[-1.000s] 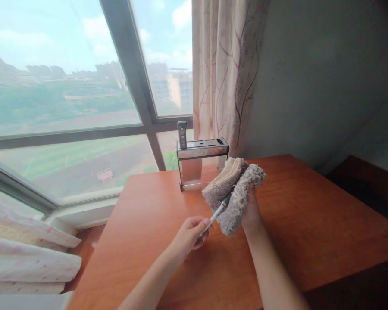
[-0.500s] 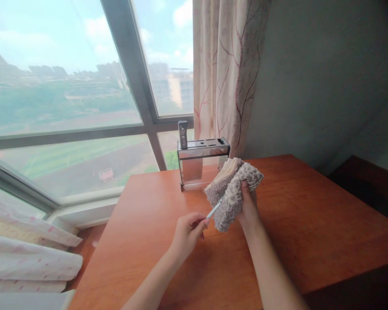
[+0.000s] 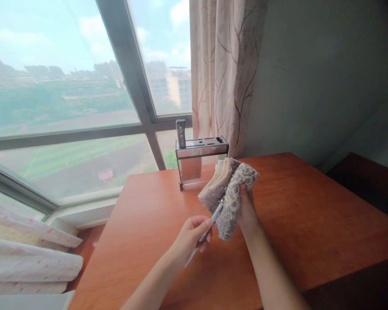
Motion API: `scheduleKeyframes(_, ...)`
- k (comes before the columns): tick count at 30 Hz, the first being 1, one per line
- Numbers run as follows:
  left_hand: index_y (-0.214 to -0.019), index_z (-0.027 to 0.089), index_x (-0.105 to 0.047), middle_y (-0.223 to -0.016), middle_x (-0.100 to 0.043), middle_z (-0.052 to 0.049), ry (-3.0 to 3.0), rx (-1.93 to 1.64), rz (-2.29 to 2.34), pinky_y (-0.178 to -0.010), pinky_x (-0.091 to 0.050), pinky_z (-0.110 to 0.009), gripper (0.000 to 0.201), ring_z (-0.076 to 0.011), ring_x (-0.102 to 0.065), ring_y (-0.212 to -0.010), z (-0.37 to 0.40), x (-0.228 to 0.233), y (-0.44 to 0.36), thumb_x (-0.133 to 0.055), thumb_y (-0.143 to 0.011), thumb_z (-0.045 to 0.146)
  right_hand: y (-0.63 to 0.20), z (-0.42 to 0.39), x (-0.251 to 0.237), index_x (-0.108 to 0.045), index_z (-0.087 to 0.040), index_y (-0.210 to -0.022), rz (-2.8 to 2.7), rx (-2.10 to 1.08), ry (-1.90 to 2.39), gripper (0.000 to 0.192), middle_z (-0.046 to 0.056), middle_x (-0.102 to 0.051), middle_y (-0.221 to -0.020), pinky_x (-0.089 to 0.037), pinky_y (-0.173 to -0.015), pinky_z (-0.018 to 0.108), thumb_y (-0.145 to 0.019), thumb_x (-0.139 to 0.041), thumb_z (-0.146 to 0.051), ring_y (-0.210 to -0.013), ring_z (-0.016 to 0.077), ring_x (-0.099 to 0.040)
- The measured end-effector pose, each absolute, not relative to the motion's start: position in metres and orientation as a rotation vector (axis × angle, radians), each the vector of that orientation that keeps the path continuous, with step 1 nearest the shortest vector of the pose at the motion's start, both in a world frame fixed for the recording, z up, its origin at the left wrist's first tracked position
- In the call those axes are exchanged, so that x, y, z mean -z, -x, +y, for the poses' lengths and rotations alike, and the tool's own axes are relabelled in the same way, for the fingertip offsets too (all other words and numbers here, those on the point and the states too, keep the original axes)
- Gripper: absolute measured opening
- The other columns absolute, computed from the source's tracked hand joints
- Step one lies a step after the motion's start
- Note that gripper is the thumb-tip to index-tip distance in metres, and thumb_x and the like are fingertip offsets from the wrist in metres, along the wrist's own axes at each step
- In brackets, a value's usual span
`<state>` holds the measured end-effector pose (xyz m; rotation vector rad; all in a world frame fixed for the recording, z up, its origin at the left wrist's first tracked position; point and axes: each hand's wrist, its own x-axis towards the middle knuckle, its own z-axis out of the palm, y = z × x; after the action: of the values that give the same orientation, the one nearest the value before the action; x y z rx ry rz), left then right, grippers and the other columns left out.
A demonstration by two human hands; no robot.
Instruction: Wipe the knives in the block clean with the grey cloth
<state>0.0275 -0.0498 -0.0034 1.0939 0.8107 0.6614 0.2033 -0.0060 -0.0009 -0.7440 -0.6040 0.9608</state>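
Both forearms bare, reaching fwd from bottom of frame. Left hand point(image 3: 190, 236) sits lower, fingers curled in a pinch grip, thumb on top, wrist roughly straight. Right hand point(image 3: 245, 206) raised a bit higher, wrist bent up, fingers clamped shut; fingertips mostly hidden, so exact grip is hard to tell. Hands close together, not touching.

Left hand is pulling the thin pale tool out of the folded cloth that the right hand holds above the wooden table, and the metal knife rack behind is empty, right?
Not quite: the head view shows one dark handle standing in the knife rack. The rest holds: left hand, tool, cloth, right hand, table.
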Motion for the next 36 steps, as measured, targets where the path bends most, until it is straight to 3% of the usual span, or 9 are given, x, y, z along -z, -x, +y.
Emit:
scheduleKeyframes(3,-0.090,0.015,-0.064,-0.069,-0.058,-0.001,-1.501,-0.907,1.014,-0.049,-0.037,-0.020,0.025,-0.0097,-0.049,-0.055,-0.048,0.005,-0.029,-0.066,-0.076,0.036,-0.200,-0.002,-0.002,-0.063,-0.021,-0.102,-0.563,-0.932,0.743,0.042,0.001,-0.069,-0.088,-0.051,-0.069,0.031,-0.071,-0.069,-0.049,-0.076,0.0188,-0.064)
scheduleKeyframes(5,-0.089,0.017,-0.064,-0.074,-0.060,-0.002,-1.688,-1.029,1.140,-0.054,-0.040,-0.021,0.019,-0.0117,-0.051,-0.062,-0.046,0.006,-0.028,-0.065,-0.077,0.032,-0.199,-0.001,-0.002,-0.064,-0.020,-0.098,-0.537,-0.874,0.786,0.038,0.001,-0.069,-0.085,-0.050,-0.065,0.029,-0.070,-0.070,-0.046,-0.072,0.0175,-0.063)
scheduleKeyframes(10,-0.075,0.017,-0.060,-0.061,-0.056,0.000,-1.652,-1.005,1.196,-0.047,-0.039,-0.021,0.022,-0.0102,-0.050,-0.049,-0.042,0.011,-0.022,-0.061,-0.081,0.037,-0.199,0.002,0.002,-0.066,-0.018,-0.092,-0.520,-0.782,0.892,0.035,0.002,-0.069,-0.083,-0.048,-0.064,0.028,-0.068,-0.074,-0.042,-0.072,0.0174,-0.062)
scheduleKeyframes(16,-0.077,0.016,-0.059,-0.055,-0.055,0.001,-1.591,-1.018,1.159,-0.043,-0.040,-0.020,0.023,-0.0109,-0.052,-0.046,-0.042,0.013,-0.021,-0.061,-0.082,0.039,-0.201,0.002,0.004,-0.065,-0.019,-0.089,-0.548,-0.851,0.838,0.032,0.000,-0.068,-0.077,-0.048,-0.061,0.028,-0.070,-0.071,-0.044,-0.067,0.0160,-0.060)
scheduleKeyframes(30,-0.076,0.016,-0.058,-0.058,-0.056,0.000,-1.675,-0.941,1.034,-0.047,-0.039,-0.019,0.027,-0.0103,-0.056,-0.051,-0.045,0.003,-0.018,-0.050,-0.089,0.038,-0.204,0.003,0.005,-0.065,-0.020,-0.093,-0.570,-0.953,0.731,0.042,0.002,-0.070,-0.089,-0.051,-0.067,0.029,-0.064,-0.074,-0.049,-0.078,0.0190,-0.063)
scheduleKeyframes(36,-0.073,0.015,-0.054,-0.058,-0.053,0.001,-1.234,-0.757,0.857,-0.038,-0.022,-0.017,0.034,-0.0060,-0.044,-0.040,-0.046,-0.009,-0.018,-0.055,-0.084,0.047,-0.205,0.003,0.013,-0.064,-0.026,-0.101,-0.562,-1.075,0.678,0.050,0.002,-0.071,-0.094,-0.054,-0.071,0.032,-0.061,-0.075,-0.054,-0.085,0.0213,-0.066)
